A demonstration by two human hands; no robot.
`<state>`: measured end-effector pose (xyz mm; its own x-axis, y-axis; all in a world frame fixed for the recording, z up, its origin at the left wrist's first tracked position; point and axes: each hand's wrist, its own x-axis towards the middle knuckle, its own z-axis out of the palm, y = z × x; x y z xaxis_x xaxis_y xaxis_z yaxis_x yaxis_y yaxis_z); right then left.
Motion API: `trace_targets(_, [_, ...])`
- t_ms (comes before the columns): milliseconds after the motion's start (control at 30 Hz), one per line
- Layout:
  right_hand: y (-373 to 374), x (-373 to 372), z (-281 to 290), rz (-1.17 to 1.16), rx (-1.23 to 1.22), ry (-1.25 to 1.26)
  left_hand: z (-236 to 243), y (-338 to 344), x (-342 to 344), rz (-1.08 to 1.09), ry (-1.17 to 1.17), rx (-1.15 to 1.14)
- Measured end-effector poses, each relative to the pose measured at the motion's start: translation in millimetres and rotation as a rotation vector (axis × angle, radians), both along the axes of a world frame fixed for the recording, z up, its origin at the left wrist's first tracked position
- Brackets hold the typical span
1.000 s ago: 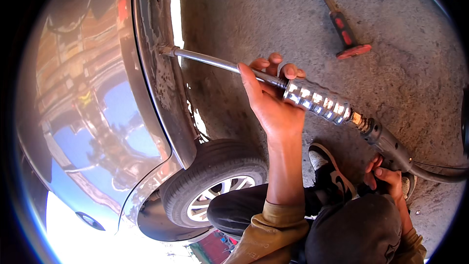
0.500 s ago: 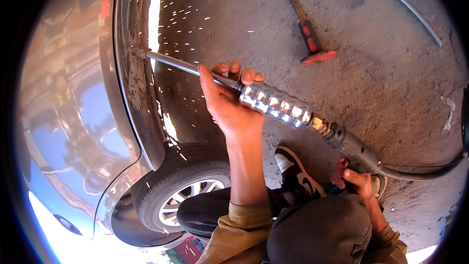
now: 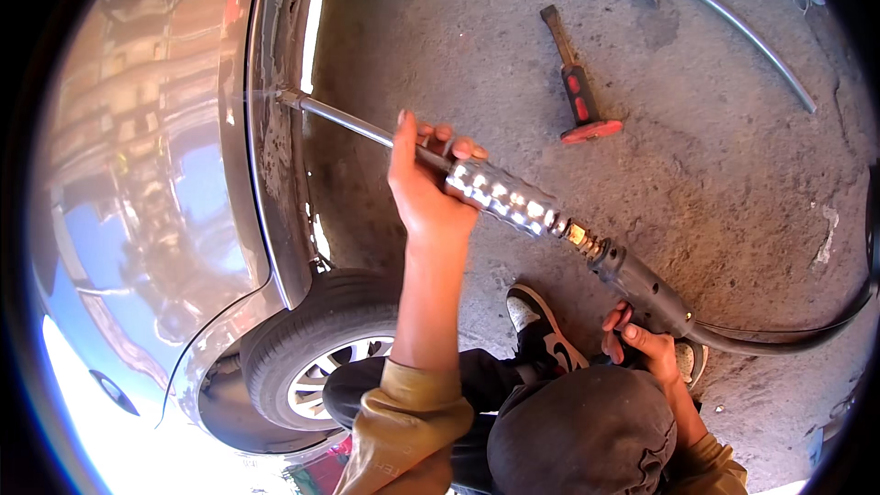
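A long pulling tool runs slantwise from a car's body panel (image 3: 266,174) to the lower right. It has a thin steel rod (image 3: 339,117), a shiny dimpled cylinder (image 3: 504,199) and a black handle (image 3: 642,284). The rod's tip touches the scraped panel edge above the wheel arch. My left hand (image 3: 426,188) is closed around the rod just ahead of the cylinder. My right hand (image 3: 642,339) grips the black handle from below, close to my shoe (image 3: 541,330).
A tyre with an alloy rim (image 3: 312,348) sits below the panel. On the concrete lie a hammer with a red and black grip (image 3: 577,101) and a long grey-shafted tool (image 3: 742,32). A black cable (image 3: 788,344) leads off right. A dark rounded cap (image 3: 587,431) fills the bottom.
Sparks sprayed from the rod's tip half a second ago and are gone now. The view has shifted, and both hands kept their grip on the tool.
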<state>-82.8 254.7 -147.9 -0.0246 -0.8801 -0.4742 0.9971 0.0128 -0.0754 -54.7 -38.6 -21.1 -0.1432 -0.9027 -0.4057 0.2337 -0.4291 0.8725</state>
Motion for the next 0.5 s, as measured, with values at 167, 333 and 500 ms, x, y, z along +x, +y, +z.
trace_targets(167, [-3, 0, 6, 0.008, 0.004, 0.016, 33, -64, 18, -0.034, -0.006, -0.045])
trace_targets(333, [-1, -1, 5, -0.027, 0.041, -0.002, -7, -12, 14, -0.125, -0.030, -0.083])
trace_targets(500, [-3, 0, 4, -0.012, 0.033, 0.016, -4, 21, -2, 0.123, 0.006, -0.031])
